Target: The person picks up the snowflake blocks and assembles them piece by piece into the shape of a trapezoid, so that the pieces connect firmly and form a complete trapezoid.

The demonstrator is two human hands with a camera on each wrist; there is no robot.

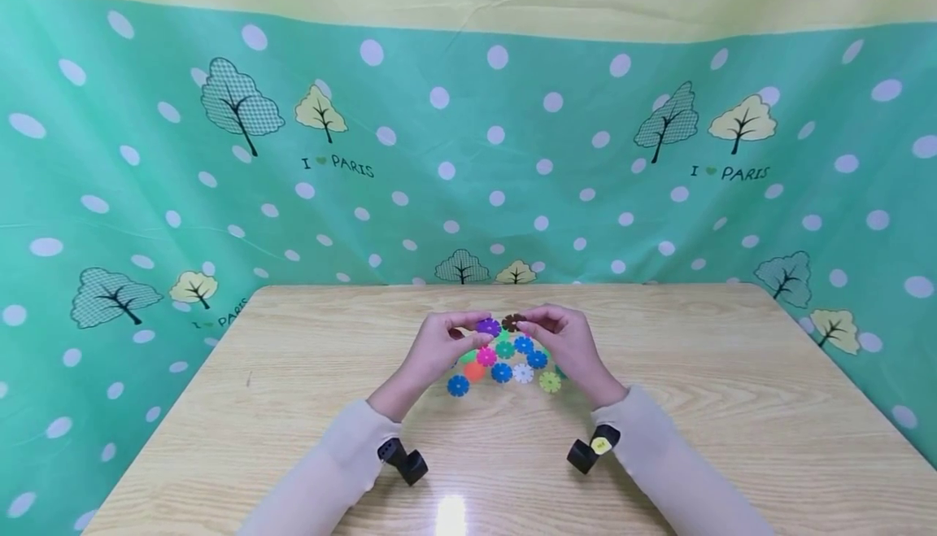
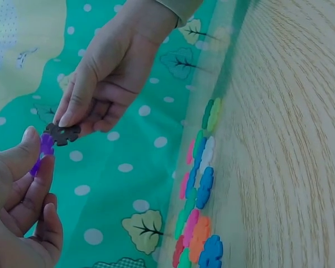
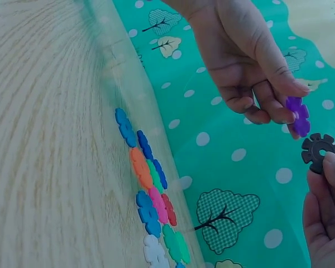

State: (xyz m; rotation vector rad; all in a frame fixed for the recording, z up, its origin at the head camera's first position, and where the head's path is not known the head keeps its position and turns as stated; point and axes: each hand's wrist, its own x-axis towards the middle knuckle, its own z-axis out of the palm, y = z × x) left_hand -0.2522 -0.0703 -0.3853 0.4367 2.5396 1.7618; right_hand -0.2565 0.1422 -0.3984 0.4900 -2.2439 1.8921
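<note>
My left hand [image 1: 446,338] pinches a purple notched plastic disc [image 3: 298,116] between thumb and fingers. A dark brown disc [image 3: 320,151] of the same toothed, snowflake-like kind, with a hole in its middle, is pinched by my right hand [image 1: 567,341]. Both are held up above the table, edge toward edge. In the left wrist view the two rims meet or overlap; the right wrist view has them very close, and whether they interlock I cannot tell. Below the hands lie loose discs, among them a blue one [image 1: 458,385], an orange one [image 1: 475,370] and a white one [image 1: 523,373].
The discs lie in a cluster on a light wood-grain table [image 1: 293,406]. A green dotted curtain [image 1: 468,154] with printed trees hangs along the table's far edge and sides. Black wrist cameras [image 1: 414,466] are strapped over both sleeves.
</note>
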